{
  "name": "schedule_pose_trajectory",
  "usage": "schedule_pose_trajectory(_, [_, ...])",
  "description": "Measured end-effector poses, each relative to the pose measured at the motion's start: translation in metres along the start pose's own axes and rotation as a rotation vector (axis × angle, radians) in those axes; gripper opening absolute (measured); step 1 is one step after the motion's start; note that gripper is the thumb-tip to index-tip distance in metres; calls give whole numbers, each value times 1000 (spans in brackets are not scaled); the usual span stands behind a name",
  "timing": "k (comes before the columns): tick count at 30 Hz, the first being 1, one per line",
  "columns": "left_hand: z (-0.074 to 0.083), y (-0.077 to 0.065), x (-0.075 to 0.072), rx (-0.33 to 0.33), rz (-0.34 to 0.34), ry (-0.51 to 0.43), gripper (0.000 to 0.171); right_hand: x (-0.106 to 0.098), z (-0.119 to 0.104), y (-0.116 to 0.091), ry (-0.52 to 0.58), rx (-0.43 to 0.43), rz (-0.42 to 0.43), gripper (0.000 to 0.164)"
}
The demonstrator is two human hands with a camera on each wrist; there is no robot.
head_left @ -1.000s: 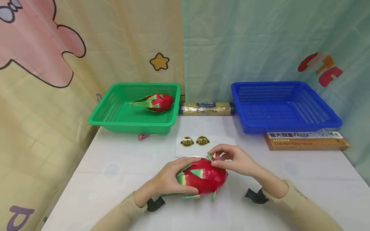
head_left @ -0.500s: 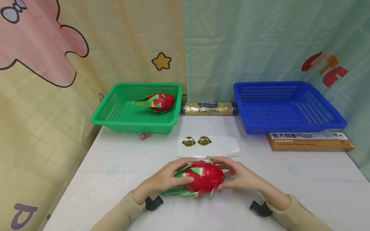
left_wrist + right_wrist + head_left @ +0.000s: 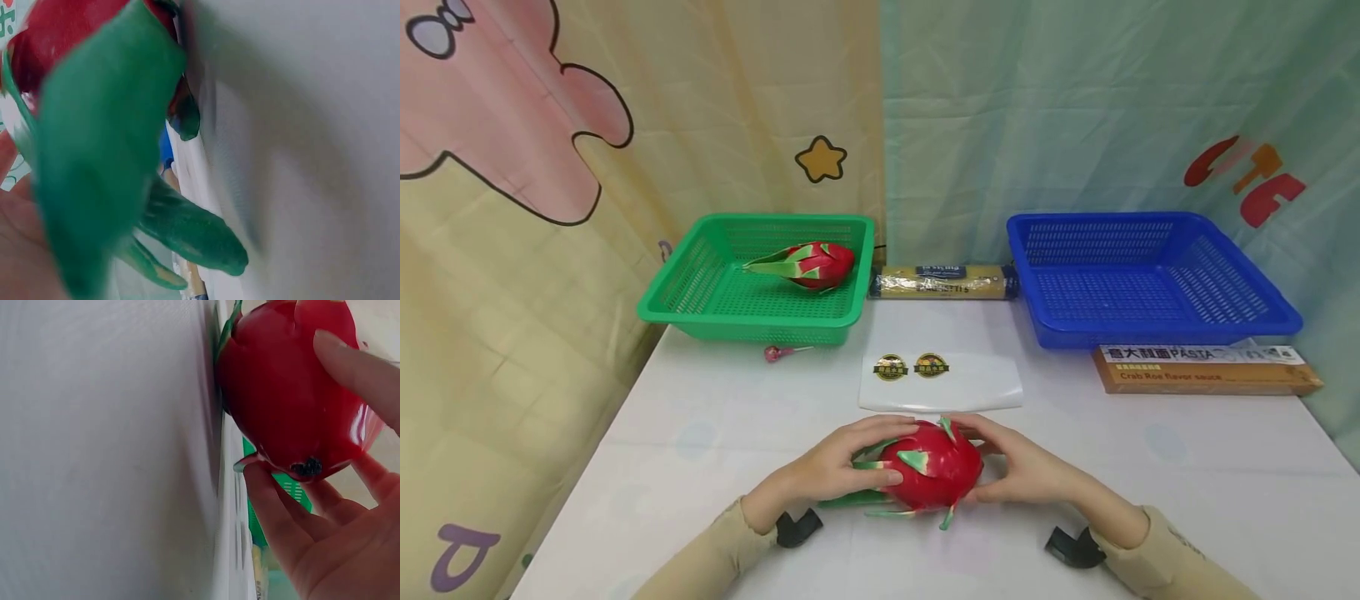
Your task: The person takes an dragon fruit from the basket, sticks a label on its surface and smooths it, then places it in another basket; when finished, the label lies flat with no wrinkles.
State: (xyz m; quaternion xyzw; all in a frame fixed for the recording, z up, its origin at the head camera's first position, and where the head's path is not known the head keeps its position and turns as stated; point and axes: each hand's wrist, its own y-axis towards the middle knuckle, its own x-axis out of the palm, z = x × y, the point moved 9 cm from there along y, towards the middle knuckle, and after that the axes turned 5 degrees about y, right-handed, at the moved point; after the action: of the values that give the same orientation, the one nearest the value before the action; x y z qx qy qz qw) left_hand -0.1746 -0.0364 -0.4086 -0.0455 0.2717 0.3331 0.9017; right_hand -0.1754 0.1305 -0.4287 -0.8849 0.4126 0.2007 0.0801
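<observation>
A red dragon fruit [image 3: 938, 479] with green-tipped scales lies on its side on the white table, its long leaves pointing left. My left hand [image 3: 838, 462] curls round its leafy end, thumb on the near side and fingers over the far side. At the rounded end, my right hand [image 3: 1030, 471] grips it between thumb and fingers. In the right wrist view the thumb presses the red skin [image 3: 281, 381], and the fingers reach past a dark spot [image 3: 307, 467] at the tip. Green leaves [image 3: 106, 144] fill much of the left wrist view, with part of the left palm [image 3: 25, 250] beside them.
Beyond the fruit lies a white sheet [image 3: 977, 383] with two round gold-and-black stickers. A green basket [image 3: 752, 329] holds another dragon fruit [image 3: 823, 265]; a lollipop [image 3: 775, 353] lies before it. Spaghetti [image 3: 943, 282], a blue basket [image 3: 1150, 329] and a pasta box [image 3: 1206, 371] stand behind.
My right hand has let go of a green scale tip on top and moved down round the fruit's right end. The fruit has shifted slightly, and both hands now hold it.
</observation>
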Motion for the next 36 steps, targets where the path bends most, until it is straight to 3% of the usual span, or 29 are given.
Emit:
schedule_pose_trajectory(6, [2, 1, -3, 10, 18, -3, 57, -1, -1, 1, 2, -6, 11, 85])
schedule_pose_trajectory(13, [0, -3, -10, -33, 23, 156, 54, -1, 0, -3, -1, 33, -12, 85])
schedule_pose_trajectory(20, [7, -6, -28, 3, 22, 228, 61, -11, -6, -2, -11, -13, -86, 85])
schedule_pose_trajectory(24, [9, 0, -56, 30, 70, 161, 56, -36, -15, 8, 9, -65, -95, 66])
schedule_pose_trajectory(26, [19, 7, -73, 31, 112, 111, 49, -53, -18, 18, 32, -70, -49, 52])
schedule_pose_trajectory(29, [16, 25, -92, 16, 163, 20, 40, -75, -21, 40, 74, -59, 50, 38])
schedule_pose_trajectory(32, [1, 45, -100, -9, 192, -74, 33, -90, -17, 61, 114, -34, 141, 34])
schedule_pose_trajectory(36, [-23, 66, -98, -60, 194, -123, 31, -95, -1, 85, 124, 26, 205, 36])
